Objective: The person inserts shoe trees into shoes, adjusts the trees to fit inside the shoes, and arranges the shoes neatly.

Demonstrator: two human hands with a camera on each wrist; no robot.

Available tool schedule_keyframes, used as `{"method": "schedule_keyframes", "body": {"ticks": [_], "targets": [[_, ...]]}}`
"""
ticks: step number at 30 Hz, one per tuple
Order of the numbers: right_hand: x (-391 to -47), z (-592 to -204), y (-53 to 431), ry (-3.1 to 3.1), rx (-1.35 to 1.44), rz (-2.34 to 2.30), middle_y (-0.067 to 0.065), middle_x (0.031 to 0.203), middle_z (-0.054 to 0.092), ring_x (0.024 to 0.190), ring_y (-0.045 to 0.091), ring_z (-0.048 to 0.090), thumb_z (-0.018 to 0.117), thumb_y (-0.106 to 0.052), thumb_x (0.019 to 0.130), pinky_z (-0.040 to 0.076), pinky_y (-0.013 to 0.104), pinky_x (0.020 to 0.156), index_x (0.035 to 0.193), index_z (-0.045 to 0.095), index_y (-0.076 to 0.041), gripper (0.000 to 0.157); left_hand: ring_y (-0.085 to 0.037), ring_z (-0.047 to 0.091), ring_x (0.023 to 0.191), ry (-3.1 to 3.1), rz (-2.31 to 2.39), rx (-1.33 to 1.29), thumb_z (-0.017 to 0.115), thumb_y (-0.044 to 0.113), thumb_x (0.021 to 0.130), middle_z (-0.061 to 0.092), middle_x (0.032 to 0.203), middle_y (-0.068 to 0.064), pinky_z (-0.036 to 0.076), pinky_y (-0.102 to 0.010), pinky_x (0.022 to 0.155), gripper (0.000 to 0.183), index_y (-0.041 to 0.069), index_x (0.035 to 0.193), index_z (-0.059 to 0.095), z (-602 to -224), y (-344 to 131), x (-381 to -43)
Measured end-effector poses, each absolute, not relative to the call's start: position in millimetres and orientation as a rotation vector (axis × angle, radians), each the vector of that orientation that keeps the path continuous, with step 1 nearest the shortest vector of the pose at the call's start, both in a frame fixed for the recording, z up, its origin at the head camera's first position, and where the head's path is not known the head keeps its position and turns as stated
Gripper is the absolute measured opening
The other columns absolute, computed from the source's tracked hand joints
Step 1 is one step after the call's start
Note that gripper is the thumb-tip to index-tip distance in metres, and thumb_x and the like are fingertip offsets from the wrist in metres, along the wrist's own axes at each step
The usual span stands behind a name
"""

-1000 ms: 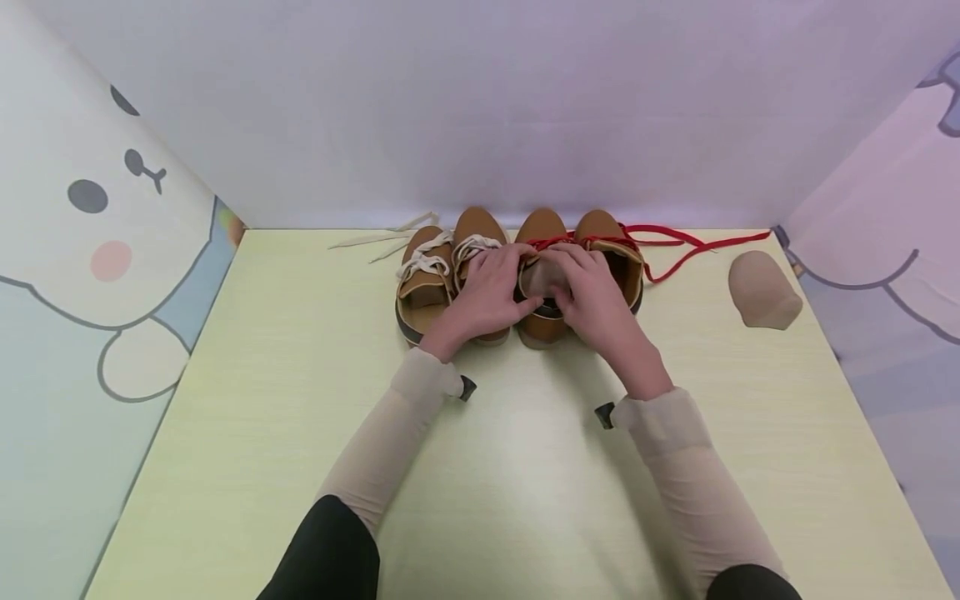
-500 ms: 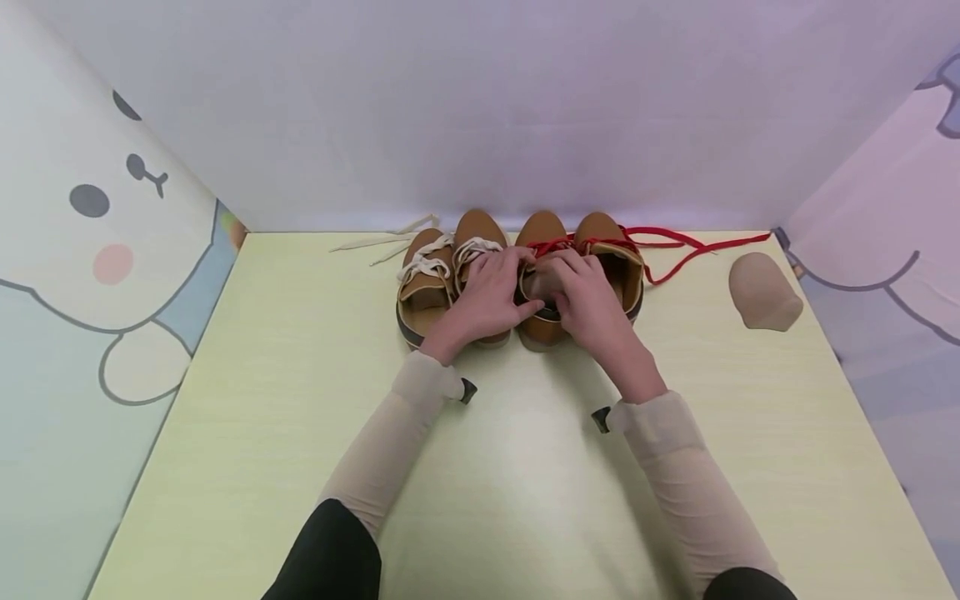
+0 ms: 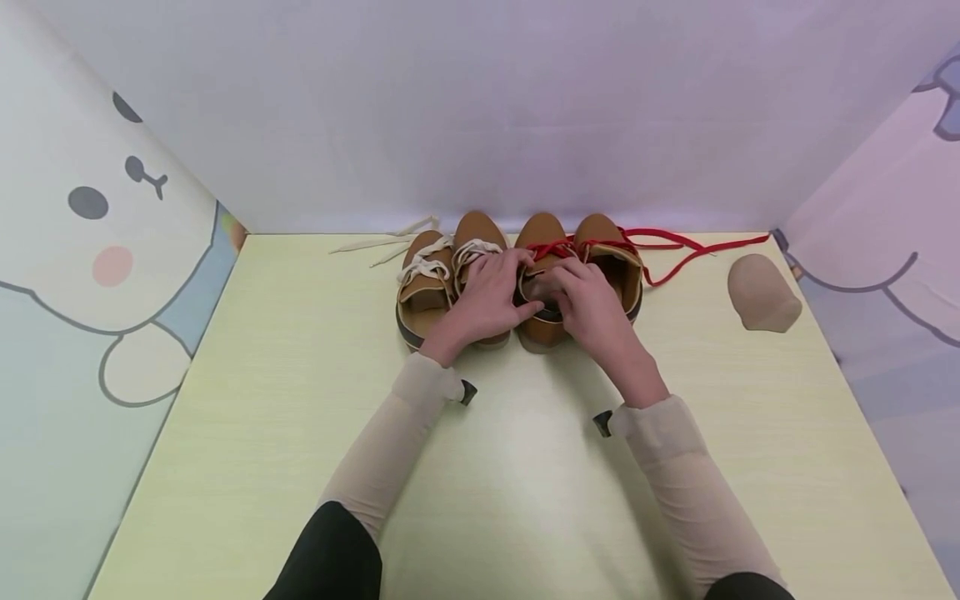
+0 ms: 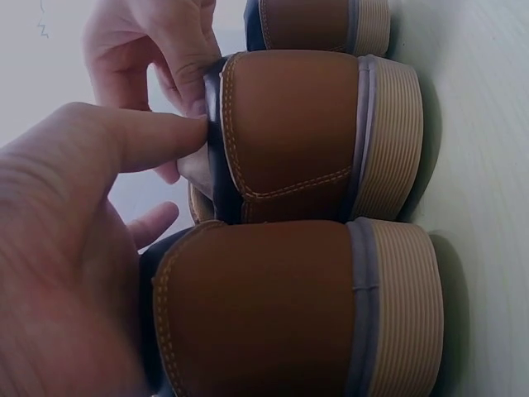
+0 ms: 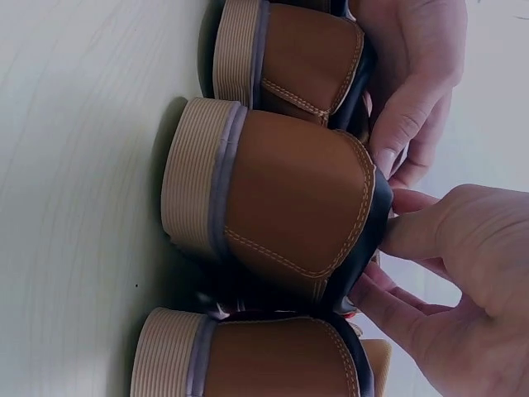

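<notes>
A brown shoe [image 3: 543,335] with red laces stands between my hands, heel toward me. My left hand [image 3: 486,293] grips its left side: the fingers lie near the tongue, and the thumb touches the heel collar in the left wrist view. My right hand [image 3: 597,307] bends its fingers into the opening and holds a beige rounded insert [image 3: 536,288], mostly hidden inside. Against its right side stands the other red-laced shoe [image 3: 597,227]. To the left are two brown shoes with white laces, the near one [image 3: 477,225] partly under my left hand and the outer one [image 3: 420,315].
A second beige insert [image 3: 763,293] lies at the table's right side. Loose red laces [image 3: 686,250] trail right from the shoes and pale lace ends [image 3: 378,243] trail left. Behind the pale wooden table [image 3: 300,333] rises a white backdrop [image 3: 480,117].
My right fingers have moved a little left and deeper over the insert, and less of it shows. My left hand and the shoes stay nearly where they were.
</notes>
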State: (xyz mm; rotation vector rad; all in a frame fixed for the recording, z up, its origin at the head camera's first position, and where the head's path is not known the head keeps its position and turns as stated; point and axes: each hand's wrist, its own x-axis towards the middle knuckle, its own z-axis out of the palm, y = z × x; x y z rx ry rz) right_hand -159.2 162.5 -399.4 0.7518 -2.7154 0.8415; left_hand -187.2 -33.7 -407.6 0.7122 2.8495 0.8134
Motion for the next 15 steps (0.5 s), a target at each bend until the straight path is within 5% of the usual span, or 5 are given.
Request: {"method": "schedule_keyframes", "body": {"ticks": [15], "targets": [[-151.6, -392.4, 159.5, -2.828, 0.659, 0.732, 0.008, 0.112, 0.071, 0.105, 0.035, 0.064, 0.067, 0.001, 0.098, 0.055, 0.05, 0.09, 0.115, 0.078, -0.015, 0.026, -0.026, 0.043, 0.145, 2.854, 0.811, 0.708, 0.073, 0.041, 0.097, 0.048, 0.149, -0.003, 0.018, -0.049, 0.127, 0.06, 0.015, 0.142, 0.042, -407.3, -33.2, -186.5]]}}
